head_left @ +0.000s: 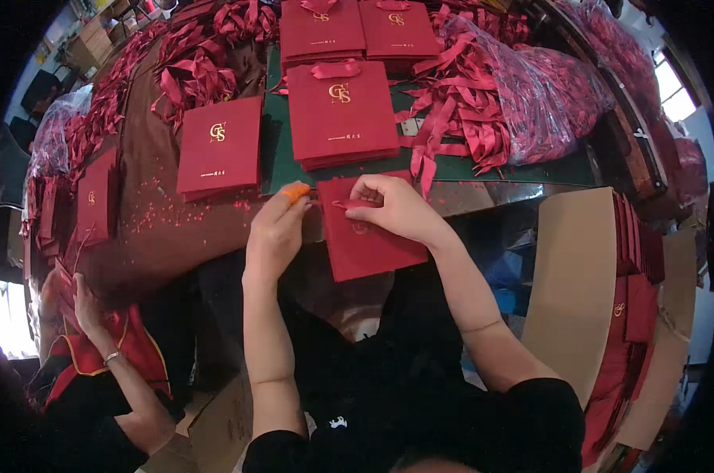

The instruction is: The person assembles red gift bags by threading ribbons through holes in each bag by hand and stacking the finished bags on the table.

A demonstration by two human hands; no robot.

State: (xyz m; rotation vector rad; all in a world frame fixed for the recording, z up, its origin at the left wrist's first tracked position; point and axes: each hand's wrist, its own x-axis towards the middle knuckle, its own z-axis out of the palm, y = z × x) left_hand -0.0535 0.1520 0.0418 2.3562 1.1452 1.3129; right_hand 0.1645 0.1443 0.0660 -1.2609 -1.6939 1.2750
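A red paper gift bag [376, 256] lies tilted at the table's front edge, over my lap. My right hand [392, 206] rests over its upper part, thumb and forefinger pinched on a red ribbon [341, 205]. At the bag's left edge is my left hand [274, 229], fingers closed together, with an orange finger cover [296, 190] on one fingertip. What these fingers pinch is too small to make out. Just beyond my hands stands a stack of red bags [345, 118] with gold lettering and ribbon handles.
Another bag stack [219, 150] lies left on the brown cloth among red scraps. Loose ribbons spill from a clear plastic sack [546, 102] at right. An open cardboard box [570, 276] holds red bags. At left, a co-worker's hand [85, 303] handles red material.
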